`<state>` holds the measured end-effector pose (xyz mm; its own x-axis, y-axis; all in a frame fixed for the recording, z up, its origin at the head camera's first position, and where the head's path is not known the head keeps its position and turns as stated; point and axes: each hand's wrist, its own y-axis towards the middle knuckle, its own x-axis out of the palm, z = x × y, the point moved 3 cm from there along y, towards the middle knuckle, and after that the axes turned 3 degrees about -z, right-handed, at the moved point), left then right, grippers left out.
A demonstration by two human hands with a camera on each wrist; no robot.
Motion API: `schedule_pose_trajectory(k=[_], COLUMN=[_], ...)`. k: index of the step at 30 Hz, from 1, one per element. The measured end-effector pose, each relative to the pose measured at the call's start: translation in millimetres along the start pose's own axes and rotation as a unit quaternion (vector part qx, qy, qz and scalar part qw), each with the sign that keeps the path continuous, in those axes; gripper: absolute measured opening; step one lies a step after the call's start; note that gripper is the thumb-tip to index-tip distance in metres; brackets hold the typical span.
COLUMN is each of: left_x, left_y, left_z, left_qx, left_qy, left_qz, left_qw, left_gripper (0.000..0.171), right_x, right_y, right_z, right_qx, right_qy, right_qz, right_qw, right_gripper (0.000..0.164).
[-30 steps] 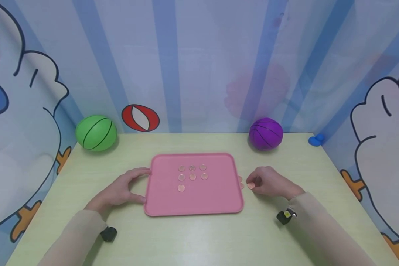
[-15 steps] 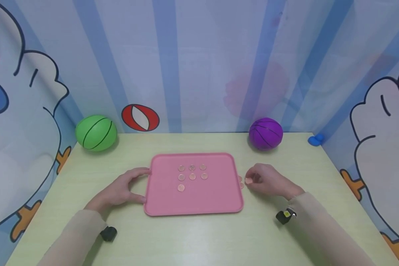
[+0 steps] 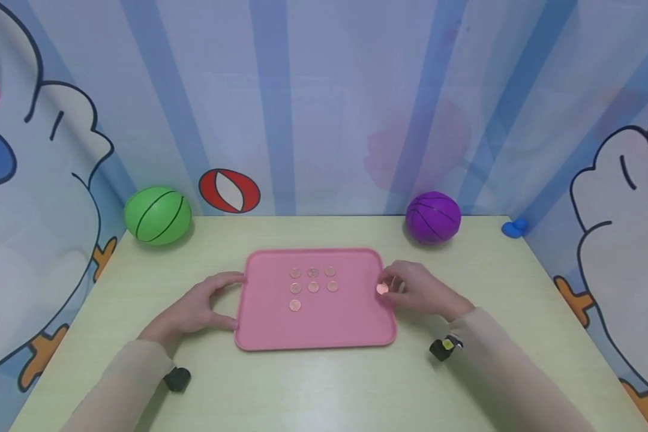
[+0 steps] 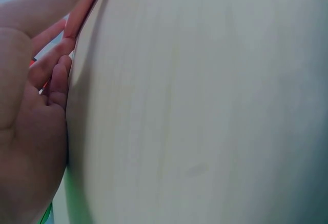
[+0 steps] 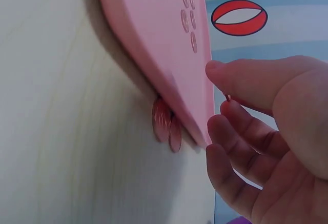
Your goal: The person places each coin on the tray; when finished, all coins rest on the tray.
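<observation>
A pink tray (image 3: 335,330) lies on the table, with several copper coins (image 3: 313,287) in rows on its upper middle. My left hand (image 3: 193,307) rests at the tray's left edge, thumb and fingers spread along the rim. In the left wrist view, that hand (image 4: 36,116) lies low on the tabletop by the pink edge. My right hand (image 3: 425,289) pinches a single coin (image 3: 381,289) between thumb and forefinger over the tray's right rim. In the right wrist view the held coin (image 5: 227,97) shows edge-on, and more coins (image 5: 162,121) lean against the tray's outer side.
A green ball (image 3: 158,215) stands at the table's back left, a purple ball (image 3: 433,218) at the back right. A small blue object (image 3: 513,228) sits in the far right corner. A striped cartoon curtain (image 3: 324,120) closes off the back and sides.
My right hand has lifted the coin from the right side of the tray and moved left with it, over the right rim. My left hand has stayed put.
</observation>
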<state>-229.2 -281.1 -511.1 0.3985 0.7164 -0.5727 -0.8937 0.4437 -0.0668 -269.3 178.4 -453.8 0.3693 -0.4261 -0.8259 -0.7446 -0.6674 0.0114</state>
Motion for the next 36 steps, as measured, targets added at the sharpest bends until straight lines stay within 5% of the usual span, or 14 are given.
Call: schedule_pose_trajectory(k=[24,36], left_x=[-0.3,-1.5], left_y=[0.0,0.4], left_z=[-1.0,-3.5], left_qx=[0.008,0.018], left_qy=[-0.004,-0.011], left_qz=[-0.004,0.002], left_qw=[1.0000,0.9998], left_gripper=[0.097,0.097], right_x=[43,58], right_y=[51,65], right_z=[-52,-67], right_qx=[-0.062,-0.026], right_qy=[-0.012,-0.043], right_qz=[-0.008,-0.011], right_qw=[0.998,0.999], right_gripper=[0.021,0.022])
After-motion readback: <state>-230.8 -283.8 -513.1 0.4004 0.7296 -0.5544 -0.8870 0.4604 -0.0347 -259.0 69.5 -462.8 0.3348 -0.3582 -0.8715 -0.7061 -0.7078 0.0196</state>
